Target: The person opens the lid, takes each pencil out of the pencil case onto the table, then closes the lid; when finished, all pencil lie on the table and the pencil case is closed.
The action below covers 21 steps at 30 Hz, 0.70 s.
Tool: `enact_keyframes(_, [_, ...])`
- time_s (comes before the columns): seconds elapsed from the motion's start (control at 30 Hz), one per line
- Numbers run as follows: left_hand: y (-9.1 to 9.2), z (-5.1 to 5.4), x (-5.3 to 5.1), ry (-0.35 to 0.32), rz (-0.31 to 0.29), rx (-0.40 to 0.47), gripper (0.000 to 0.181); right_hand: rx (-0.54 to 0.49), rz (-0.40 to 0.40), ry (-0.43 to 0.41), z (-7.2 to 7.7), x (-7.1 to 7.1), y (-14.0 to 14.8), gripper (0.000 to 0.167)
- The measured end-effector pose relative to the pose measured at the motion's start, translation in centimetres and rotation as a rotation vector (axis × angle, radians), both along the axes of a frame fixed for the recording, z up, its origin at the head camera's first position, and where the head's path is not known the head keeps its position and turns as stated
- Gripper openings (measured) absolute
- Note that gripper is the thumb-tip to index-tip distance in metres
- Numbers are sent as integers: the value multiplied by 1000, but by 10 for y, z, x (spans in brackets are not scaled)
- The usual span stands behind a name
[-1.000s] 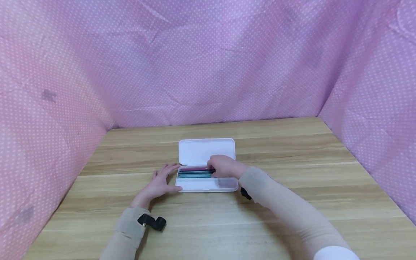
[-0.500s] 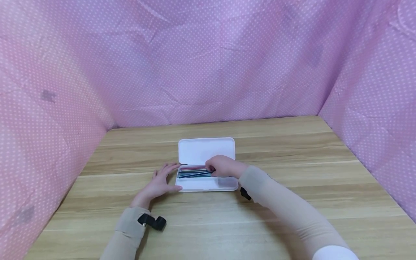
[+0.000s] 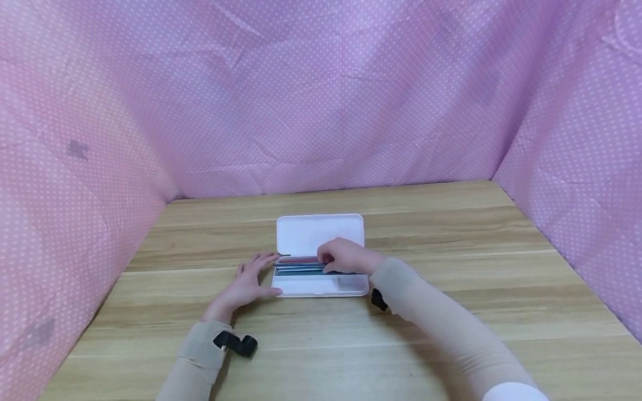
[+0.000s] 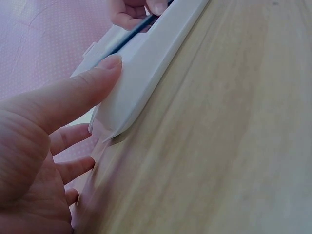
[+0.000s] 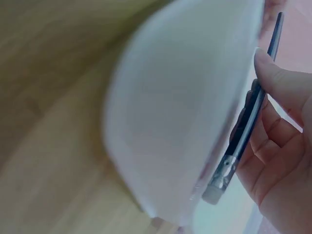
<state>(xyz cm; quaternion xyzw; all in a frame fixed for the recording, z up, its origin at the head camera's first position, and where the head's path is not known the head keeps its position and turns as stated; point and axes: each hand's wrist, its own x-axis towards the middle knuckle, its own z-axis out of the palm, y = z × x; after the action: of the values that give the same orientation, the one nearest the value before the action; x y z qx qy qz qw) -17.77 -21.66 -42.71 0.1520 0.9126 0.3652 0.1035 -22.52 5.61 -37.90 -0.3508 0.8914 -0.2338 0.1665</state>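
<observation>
A white case (image 3: 307, 286) lies on the table with its lid (image 3: 321, 233) folded back. Several pencils (image 3: 301, 273), red and dark blue-green, lie side by side in its rear compartment. My right hand (image 3: 346, 255) is over the case's right half and pinches a dark pencil (image 5: 249, 114) with a metal band and pale eraser, lifted a little from the others. My left hand (image 3: 246, 285) is spread at the case's left end, thumb (image 4: 105, 73) touching the front corner and fingers by the rear corner.
The wooden table (image 3: 321, 345) surrounds the case. Pink dotted cloth (image 3: 321, 100) hangs behind the table and at both sides. Each wrist carries a small black camera mount, the left one (image 3: 236, 343) clearly visible.
The dark pencil in my right hand has gone from slanting across the others to lying nearly level above them, its right end now showing past my fingers. My left hand stays at the case.
</observation>
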Motion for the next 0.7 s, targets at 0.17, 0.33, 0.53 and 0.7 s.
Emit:
enact_keyframes(0.17, [1, 2, 0, -6, 10, 0, 84, -69, -43, -5, 10, 1, 0, 6])
enact_keyframes(0.33, [1, 2, 0, 10, -2, 11, 83, -187, -96, -13, 19, 2, 4, 7])
enact_keyframes(0.53, [0, 1, 1, 12, -2, 7, 82, -326, -233, -122, 20, 4, 11, 16])
enact_keyframes(0.7, [0, 0, 1, 13, -1, 0, 82, -413, -352, -204, 19, 10, 22, 16])
